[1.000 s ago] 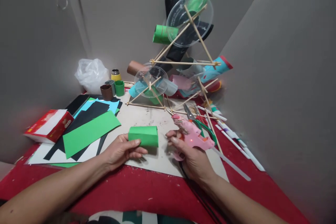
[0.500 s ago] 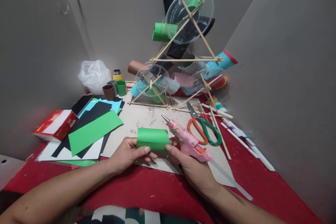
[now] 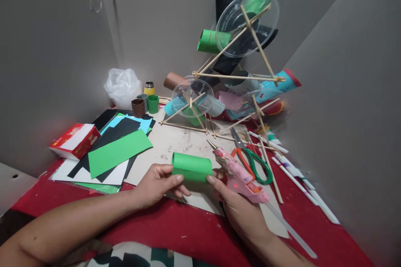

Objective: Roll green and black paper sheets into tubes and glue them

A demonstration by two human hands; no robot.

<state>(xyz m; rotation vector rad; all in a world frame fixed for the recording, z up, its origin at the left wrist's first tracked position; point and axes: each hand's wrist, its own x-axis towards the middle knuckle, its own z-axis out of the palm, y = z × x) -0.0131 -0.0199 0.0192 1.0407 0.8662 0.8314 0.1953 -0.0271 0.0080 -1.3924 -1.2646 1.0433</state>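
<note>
My left hand [image 3: 158, 183] pinches the left end of a rolled green paper tube [image 3: 191, 167], held just above a beige cardboard sheet [image 3: 178, 142]. My right hand [image 3: 233, 200] grips a pink glue gun [image 3: 239, 173], nozzle pointing up and left, while its thumb presses the tube's right end. Behind stands a wheel model [image 3: 238, 54] built from wooden sticks, clear plastic lids and paper tubes.
Green and orange scissors [image 3: 253, 160] lie right of the glue gun. A green paper sheet [image 3: 119, 152] lies on black, blue and white sheets at left, beside a red box [image 3: 75, 139]. Small cups [image 3: 145, 104] and a plastic bag [image 3: 123, 85] sit behind. White glue sticks [image 3: 294, 179] lie at right.
The right hand has brought the glue gun closer and its thumb now touches the tube's right end. The tube looks more rounded. The view has shifted left.
</note>
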